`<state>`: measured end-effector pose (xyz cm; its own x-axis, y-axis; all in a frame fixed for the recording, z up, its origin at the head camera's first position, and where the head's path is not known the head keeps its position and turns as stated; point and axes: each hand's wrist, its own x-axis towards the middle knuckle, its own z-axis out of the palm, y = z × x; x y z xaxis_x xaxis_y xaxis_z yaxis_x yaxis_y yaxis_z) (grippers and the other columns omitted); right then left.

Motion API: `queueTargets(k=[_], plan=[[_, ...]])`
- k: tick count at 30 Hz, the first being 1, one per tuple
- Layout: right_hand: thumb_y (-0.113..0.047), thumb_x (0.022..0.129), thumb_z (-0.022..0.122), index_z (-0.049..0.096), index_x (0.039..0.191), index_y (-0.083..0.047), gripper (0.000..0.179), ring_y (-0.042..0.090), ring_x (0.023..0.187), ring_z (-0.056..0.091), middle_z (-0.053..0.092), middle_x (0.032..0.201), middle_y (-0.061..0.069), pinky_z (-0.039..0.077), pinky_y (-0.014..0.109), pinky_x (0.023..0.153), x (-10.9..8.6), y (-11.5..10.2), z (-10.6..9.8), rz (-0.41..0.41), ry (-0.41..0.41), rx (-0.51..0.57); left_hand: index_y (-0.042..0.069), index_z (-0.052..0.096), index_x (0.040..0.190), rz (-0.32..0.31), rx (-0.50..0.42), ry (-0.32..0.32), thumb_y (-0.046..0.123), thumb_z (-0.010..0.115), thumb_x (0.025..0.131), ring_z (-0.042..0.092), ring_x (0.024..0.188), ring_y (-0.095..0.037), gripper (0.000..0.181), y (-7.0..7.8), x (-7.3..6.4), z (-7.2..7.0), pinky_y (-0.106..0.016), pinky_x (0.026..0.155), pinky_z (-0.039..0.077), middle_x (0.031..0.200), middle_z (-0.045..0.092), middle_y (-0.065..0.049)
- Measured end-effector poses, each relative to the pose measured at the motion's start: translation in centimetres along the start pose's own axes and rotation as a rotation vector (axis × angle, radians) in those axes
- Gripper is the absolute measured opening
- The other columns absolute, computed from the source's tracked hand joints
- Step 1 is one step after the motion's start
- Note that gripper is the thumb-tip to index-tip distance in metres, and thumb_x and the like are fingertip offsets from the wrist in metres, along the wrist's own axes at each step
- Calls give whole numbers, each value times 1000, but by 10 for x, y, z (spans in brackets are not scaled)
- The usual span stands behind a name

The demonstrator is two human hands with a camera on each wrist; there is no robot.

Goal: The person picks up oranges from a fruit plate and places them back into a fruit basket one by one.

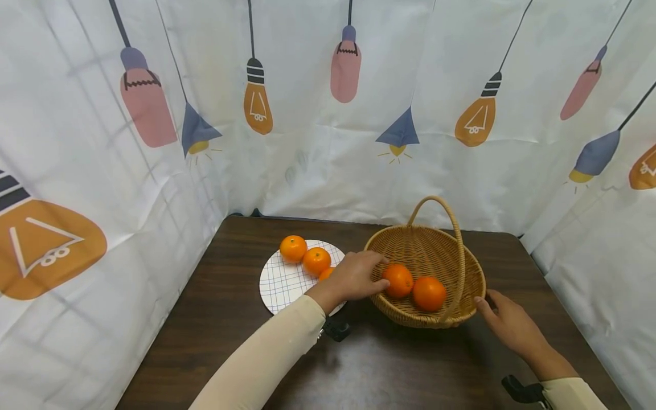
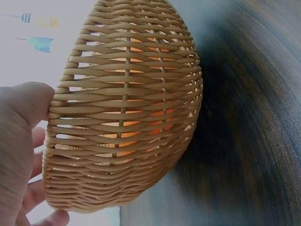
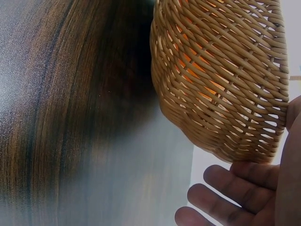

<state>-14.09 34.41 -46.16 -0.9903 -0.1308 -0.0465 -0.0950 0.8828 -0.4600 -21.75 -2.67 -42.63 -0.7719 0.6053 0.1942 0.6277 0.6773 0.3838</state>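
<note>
A wicker basket with an arched handle stands on the table, two oranges lying in it. My left hand reaches over the basket's left rim. Its thumb is beside the left orange in the head view; whether they touch I cannot tell. In the left wrist view the thumb lies at the rim, fingers spread beyond it. My right hand is at the basket's right end, thumb by the rim. The right wrist view shows its fingers extended below the wickerwork, one touching it.
Left of the basket lies a round white plate with a blue grid. Three oranges are on it, one partly hidden by my left wrist. The dark wooden table meets a white curtain printed with lamps behind and at both sides.
</note>
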Motion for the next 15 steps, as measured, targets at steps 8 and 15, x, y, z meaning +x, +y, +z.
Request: queueTargets(k=[8, 15], plan=[[-46, 110, 39, 45, 142, 13, 68, 50, 108, 63, 56, 133, 37, 52, 63, 82, 0, 0, 0, -7, 4, 0, 17, 61, 139, 38, -69, 66, 42, 72, 93, 52, 133, -20, 54, -10, -12, -6, -39, 112, 39, 138, 61, 1], [-46, 110, 40, 45, 142, 13, 68, 51, 109, 62, 55, 133, 38, 52, 63, 83, -1, -1, 0, -8, 8, 4, 13, 54, 145, -9, -134, 107, 48, 74, 91, 46, 139, -24, 67, -23, -31, -14, -46, 115, 35, 147, 54, -4]])
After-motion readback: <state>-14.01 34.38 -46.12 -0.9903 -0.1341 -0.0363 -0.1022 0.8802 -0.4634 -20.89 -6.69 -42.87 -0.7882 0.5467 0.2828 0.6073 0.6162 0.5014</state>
